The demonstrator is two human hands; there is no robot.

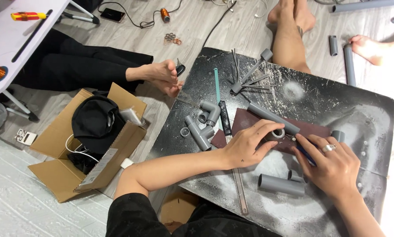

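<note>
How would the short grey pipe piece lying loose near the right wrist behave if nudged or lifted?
The short grey pipe piece lies on its side on the black board, so a sideways nudge would probably roll it. It looks like hollow plastic, likely rigid and light for its size. Its smooth skin and the dust around it may make it a little slippery. The right hand is nearest.
</note>
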